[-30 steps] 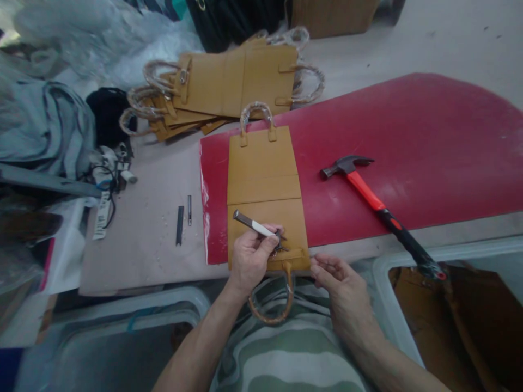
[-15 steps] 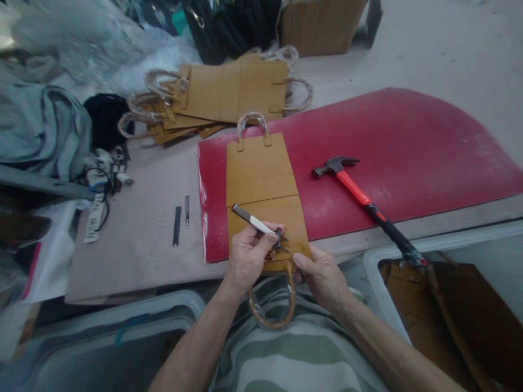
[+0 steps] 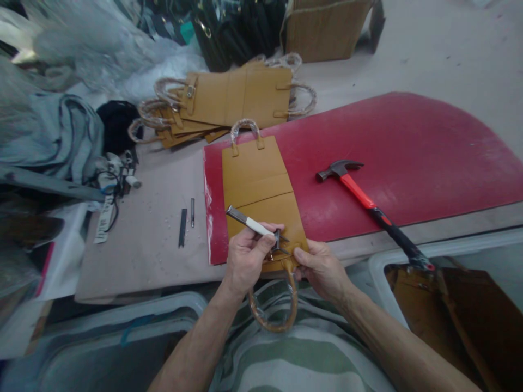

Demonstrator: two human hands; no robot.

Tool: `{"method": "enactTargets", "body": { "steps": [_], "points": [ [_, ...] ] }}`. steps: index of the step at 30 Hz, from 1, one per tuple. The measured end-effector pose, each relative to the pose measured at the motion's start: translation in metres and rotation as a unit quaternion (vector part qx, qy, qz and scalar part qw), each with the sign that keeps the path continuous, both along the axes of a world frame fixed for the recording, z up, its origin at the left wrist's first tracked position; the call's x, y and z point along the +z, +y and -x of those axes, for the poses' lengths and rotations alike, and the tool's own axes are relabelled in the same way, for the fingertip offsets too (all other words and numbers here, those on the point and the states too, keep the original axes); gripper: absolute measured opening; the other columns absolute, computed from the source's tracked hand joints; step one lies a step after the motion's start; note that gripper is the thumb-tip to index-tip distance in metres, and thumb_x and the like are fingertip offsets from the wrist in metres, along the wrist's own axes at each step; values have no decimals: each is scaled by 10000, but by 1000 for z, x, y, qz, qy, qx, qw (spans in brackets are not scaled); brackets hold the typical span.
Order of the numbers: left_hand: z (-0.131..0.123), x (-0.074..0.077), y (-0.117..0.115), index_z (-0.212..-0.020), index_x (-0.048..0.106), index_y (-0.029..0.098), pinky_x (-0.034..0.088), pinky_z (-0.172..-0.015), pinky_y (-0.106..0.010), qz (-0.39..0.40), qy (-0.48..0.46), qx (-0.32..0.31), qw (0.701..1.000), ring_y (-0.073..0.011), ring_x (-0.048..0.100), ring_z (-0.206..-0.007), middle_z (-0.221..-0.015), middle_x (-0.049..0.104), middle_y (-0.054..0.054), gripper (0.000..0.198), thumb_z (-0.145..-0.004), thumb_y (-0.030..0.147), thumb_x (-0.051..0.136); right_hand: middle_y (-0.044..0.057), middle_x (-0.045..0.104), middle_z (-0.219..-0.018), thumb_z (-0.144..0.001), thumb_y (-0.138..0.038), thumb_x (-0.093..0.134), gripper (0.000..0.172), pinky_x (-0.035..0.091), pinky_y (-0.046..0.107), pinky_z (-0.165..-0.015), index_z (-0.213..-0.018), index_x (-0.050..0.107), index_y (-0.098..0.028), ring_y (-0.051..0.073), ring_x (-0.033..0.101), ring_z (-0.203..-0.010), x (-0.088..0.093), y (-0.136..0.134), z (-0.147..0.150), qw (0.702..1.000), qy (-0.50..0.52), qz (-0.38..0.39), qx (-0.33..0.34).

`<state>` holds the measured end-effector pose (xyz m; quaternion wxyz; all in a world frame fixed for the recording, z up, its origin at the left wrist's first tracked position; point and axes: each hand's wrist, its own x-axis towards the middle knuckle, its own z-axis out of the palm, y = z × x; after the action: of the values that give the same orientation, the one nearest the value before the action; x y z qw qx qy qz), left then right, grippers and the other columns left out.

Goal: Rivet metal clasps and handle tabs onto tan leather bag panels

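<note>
Tan bag panel (image 3: 261, 185) flat on red mat (image 3: 408, 158); white-banded punch (image 3: 250, 222) slanted

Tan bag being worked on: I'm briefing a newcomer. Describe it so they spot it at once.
Find the red mat. At its left end a tan bag lies flat under the left hand. Unlike the stacked bags behind, it lies alone on red.

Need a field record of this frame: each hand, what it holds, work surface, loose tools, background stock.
left hand: gripping a metal punch with white-wrapped shaft, held slanted over the bag's near end
right hand: pinching the near edge of the flat tan leather handbag
surface: bag lies on a red mat
loose tools: claw hammer with red-and-black handle on the mat, untouched; two thin dark metal strips left of the mat
background: stack of matching tan handbags; brown cardboard box
</note>
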<state>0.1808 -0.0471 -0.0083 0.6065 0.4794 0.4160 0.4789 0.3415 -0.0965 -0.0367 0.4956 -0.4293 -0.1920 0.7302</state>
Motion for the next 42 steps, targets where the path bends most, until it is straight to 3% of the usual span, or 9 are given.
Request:
{"method": "enactTargets", "body": {
  "steps": [21, 32, 38, 42],
  "points": [
    [-8, 7, 6, -951, 717, 163, 611, -857, -297, -28, 88, -1, 996, -216, 758, -967, -1026, 792, -113, 260, -878, 408, 762, 25, 632, -645, -668, -546, 858, 439, 422, 241, -475, -713, 667, -153, 117, 526, -521, -1, 7, -1, 999, -24, -17, 20],
    [-6, 5, 14, -935, 709, 158, 605, -894, -341, -7, 72, -19, 997, -228, 756, -958, -999, 788, -122, 303, -855, 441, 780, 18, 637, -626, -627, -569, 868, 466, 422, 236, -479, -695, 648, -163, 118, 531, -517, -1, 8, -1, 999, -28, 0, 21],
    [-8, 8, 14, -927, 716, 161, 609, -873, -319, -26, 93, -26, 995, -223, 753, -959, -990, 787, -110, 204, -867, 352, 754, 10, 627, -614, -651, -572, 859, 469, 399, 229, -472, -736, 665, -154, 111, 516, -505, -1, 8, 0, 999, -34, -13, 18],
    [-11, 11, 14, -930, 727, 170, 611, -834, -312, -50, 148, -31, 987, -232, 749, -958, -1000, 787, -103, 130, -855, 277, 722, 15, 656, -669, -702, -543, 839, 440, 461, 245, -551, -824, 690, -148, 126, 562, -569, -1, 9, -8, 996, -43, -50, 53]
  ]
}}
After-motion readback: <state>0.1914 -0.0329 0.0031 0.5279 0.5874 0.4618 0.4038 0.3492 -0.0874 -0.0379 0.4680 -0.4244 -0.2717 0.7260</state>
